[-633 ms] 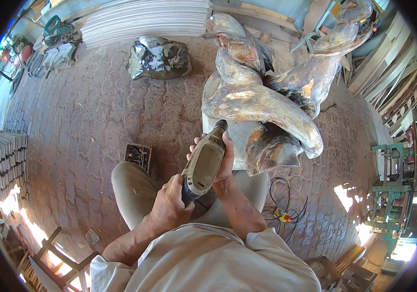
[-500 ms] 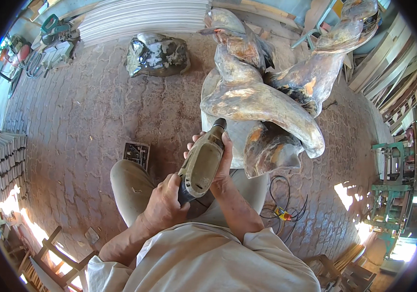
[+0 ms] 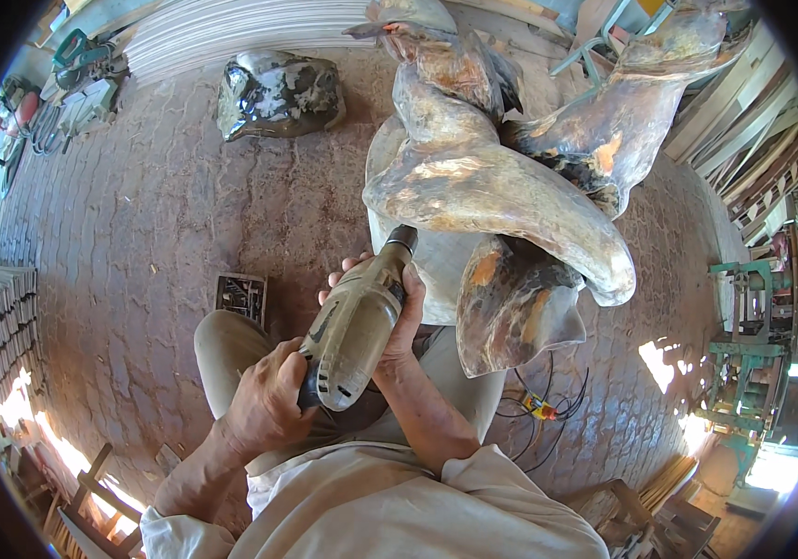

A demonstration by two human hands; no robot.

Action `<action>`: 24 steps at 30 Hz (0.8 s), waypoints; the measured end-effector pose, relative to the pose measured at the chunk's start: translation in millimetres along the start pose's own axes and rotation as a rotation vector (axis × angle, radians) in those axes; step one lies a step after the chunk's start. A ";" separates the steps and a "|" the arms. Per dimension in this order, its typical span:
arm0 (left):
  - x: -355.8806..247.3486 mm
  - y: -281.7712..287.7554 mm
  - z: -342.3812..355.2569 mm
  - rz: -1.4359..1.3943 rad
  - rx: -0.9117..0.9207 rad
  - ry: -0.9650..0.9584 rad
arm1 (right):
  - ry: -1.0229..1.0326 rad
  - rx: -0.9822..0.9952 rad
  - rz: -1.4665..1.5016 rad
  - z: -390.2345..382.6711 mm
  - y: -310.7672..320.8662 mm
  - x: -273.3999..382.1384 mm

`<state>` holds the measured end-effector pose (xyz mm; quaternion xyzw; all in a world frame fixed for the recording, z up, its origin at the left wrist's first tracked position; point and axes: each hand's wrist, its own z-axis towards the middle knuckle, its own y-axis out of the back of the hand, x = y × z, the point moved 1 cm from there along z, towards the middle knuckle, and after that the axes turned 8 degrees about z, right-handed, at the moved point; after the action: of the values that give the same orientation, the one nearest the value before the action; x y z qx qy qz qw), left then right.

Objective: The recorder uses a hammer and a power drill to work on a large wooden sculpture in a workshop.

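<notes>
The tool (image 3: 347, 331), tan with a dark nose and a dark rear end, lies slantwise between the two hands, above the lap and clear of the floor (image 3: 138, 279). The left hand (image 3: 273, 396) is closed around the rear end, thumb along the side. The right hand (image 3: 402, 312) is wrapped about the front part from beneath: its thumb shows on the right flank, its fingertips (image 3: 347, 270) on the left. The nose points away from the body, toward the sculpture (image 3: 511, 200); in view it overlaps the pale base (image 3: 438, 270), and whether it touches cannot be told.

Just beyond the left knee (image 3: 226, 340), a small open box (image 3: 242, 277) stands on the floor. It holds a jumble of small dark pieces, too small to make out.

The sculpture, a large twisted form mottled in grey, brown and orange, fills the area ahead and to the right, partly over the base. One blunt end (image 3: 515, 312) hangs near the right hand. Toward the floor's far edge sits a glossy dark lump (image 3: 282, 96), well apart from the sculpture, with stacked sheets (image 3: 240, 35) behind it. A black cable (image 3: 562, 424) with a yellow connector (image 3: 538, 406) lies on the floor to the right of the lap. A green machine (image 3: 748, 359) stands at the floor's right edge, another stack (image 3: 0, 326) at the left edge.
</notes>
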<state>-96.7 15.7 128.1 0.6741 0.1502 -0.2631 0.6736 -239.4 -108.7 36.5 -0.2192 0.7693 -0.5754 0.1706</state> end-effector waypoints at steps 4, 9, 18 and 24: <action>6.5 9.1 5.1 -0.051 0.060 0.057 | 0.011 0.006 -0.025 5.7 -3.3 -1.4; 1.3 8.0 6.4 -0.071 0.108 0.125 | -0.009 -0.007 -0.013 7.1 -1.9 2.1; -19.7 11.5 9.5 -0.097 0.081 0.259 | -0.064 -0.022 -0.042 5.0 -6.7 12.2; -17.7 21.1 15.2 -0.070 0.065 0.220 | -0.055 -0.011 -0.044 10.3 -7.1 9.8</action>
<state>-101.8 2.4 156.1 0.7148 0.2381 -0.2156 0.6212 -241.4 -123.9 40.4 -0.2529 0.7624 -0.5684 0.1778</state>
